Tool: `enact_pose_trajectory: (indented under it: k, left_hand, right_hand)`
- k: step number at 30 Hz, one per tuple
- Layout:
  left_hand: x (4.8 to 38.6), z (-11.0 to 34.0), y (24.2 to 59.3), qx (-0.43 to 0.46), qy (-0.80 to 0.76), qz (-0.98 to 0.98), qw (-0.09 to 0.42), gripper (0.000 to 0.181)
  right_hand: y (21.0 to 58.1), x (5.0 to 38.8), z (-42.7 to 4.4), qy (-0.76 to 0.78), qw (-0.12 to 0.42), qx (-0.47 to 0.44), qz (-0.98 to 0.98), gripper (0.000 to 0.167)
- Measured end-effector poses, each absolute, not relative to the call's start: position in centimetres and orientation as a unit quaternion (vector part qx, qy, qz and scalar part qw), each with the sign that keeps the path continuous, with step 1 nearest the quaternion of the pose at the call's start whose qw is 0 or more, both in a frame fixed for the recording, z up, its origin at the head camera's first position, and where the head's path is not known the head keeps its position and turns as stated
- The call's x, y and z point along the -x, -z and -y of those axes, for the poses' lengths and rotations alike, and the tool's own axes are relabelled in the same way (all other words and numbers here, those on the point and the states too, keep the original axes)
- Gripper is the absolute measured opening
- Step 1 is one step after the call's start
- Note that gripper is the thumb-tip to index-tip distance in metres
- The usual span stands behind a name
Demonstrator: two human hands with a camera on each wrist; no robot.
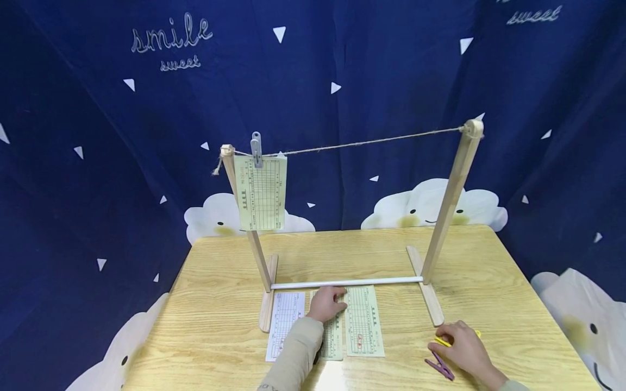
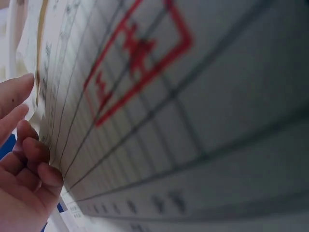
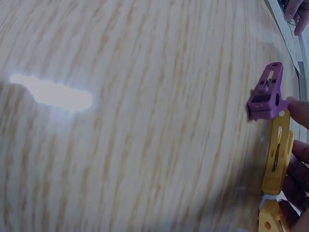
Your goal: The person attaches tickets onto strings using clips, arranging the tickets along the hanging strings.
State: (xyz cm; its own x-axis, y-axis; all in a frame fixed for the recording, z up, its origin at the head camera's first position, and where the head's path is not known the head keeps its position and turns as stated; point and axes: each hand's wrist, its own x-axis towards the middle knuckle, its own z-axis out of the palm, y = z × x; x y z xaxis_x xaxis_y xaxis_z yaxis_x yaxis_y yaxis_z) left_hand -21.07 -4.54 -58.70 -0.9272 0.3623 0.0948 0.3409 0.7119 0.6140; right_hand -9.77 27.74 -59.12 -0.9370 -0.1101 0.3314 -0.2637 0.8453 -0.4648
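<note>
My left hand (image 1: 326,304) is over the upper part of the middle slip (image 1: 333,342), thumb and forefinger apart with nothing seen between them. A lined slip with a red stamp (image 2: 140,63) fills the left wrist view, and the fingertips there are at its edge. White slip (image 1: 285,323) and pale green slip (image 1: 362,323) lie on either side. At the right, my right hand (image 1: 461,345) pinches a yellow clothespin (image 3: 277,154) between thumb and fingers. A purple clothespin (image 3: 267,94) lies against it, and another yellow clothespin (image 3: 273,217) is partly hidden by the fingers.
A wooden frame has two posts (image 1: 451,201), a white bottom bar (image 1: 347,283) and a string (image 1: 362,143) on top. From the string's left end hangs a green slip (image 1: 264,195), held by a grey clip (image 1: 256,149). A blue curtain (image 1: 313,70) stands behind the table (image 1: 205,326).
</note>
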Motion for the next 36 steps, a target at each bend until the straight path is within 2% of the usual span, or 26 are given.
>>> enact_pose_trajectory:
  k: [6, 10, 15, 18, 24, 31, 36]
  left_hand:
    - [21.2, 4.3, 58.9, -0.174, -0.298, -0.939, 0.011, 0.047]
    - [21.1, 4.2, 58.5, -0.168, -0.294, -0.941, 0.032, 0.056]
    - [21.1, 3.9, 58.0, -0.171, -0.265, -0.948, 0.049, 0.060]
    - [21.1, 3.8, 57.9, -0.170, -0.252, -0.951, 0.060, 0.060]
    - [21.1, 3.9, 57.7, -0.172, -0.272, -0.944, 0.072, 0.055]
    - [21.2, 4.0, 57.7, -0.170, -0.299, -0.936, 0.077, 0.034]
    - [20.8, 4.1, 57.4, -0.163, -0.321, -0.930, 0.081, 0.026]
  right_hand:
    - [58.3, 9.9, -28.0, -0.258, 0.108, -0.102, 0.955, 0.024]
    - [57.7, 10.1, -28.6, -0.254, 0.090, -0.139, 0.953, 0.023]
    - [57.7, 10.4, -29.4, -0.246, 0.059, -0.180, 0.950, 0.028]
    - [58.2, 10.5, -29.6, -0.245, 0.068, -0.200, 0.946, 0.030]
    - [58.8, 10.6, -29.4, -0.251, 0.105, -0.222, 0.936, 0.033]
    - [58.7, 10.5, -28.9, -0.262, 0.076, -0.194, 0.942, 0.031]
    - [58.5, 10.5, -28.5, -0.276, 0.090, -0.185, 0.939, 0.030]
